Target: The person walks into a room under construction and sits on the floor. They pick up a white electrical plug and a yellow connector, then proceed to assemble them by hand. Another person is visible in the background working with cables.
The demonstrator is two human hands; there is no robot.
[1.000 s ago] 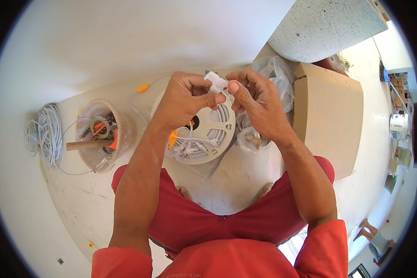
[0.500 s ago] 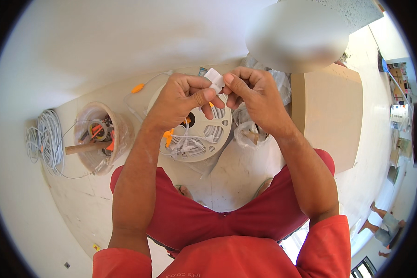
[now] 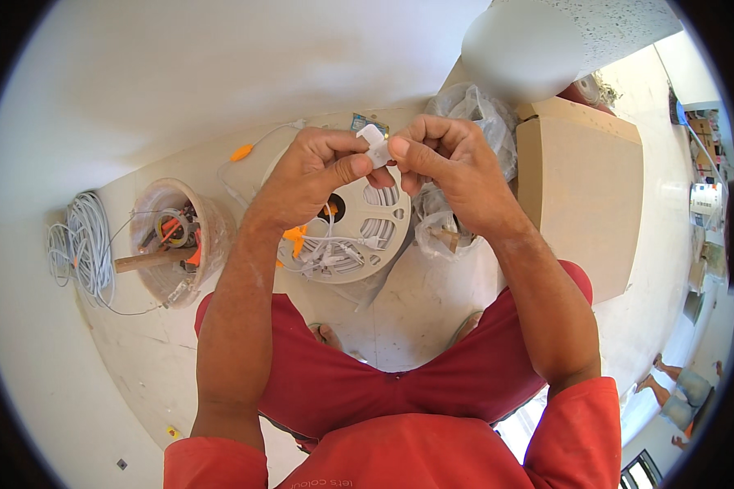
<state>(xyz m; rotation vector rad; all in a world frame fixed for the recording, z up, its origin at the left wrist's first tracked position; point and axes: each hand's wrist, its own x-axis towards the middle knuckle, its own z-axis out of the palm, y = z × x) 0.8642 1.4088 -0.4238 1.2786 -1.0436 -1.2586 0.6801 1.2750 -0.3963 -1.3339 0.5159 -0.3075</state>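
- The pale floor (image 3: 432,318) carries everything.
- A white reel (image 3: 367,236) lies directly below the grip.
- A bucket (image 3: 212,236) and cable coil (image 3: 86,244) sit left.
- A cardboard box (image 3: 583,191) stands right.

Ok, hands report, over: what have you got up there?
Left hand and right hand both pinching small white plastic connector. White cable reel on floor below. Nothing in the way.
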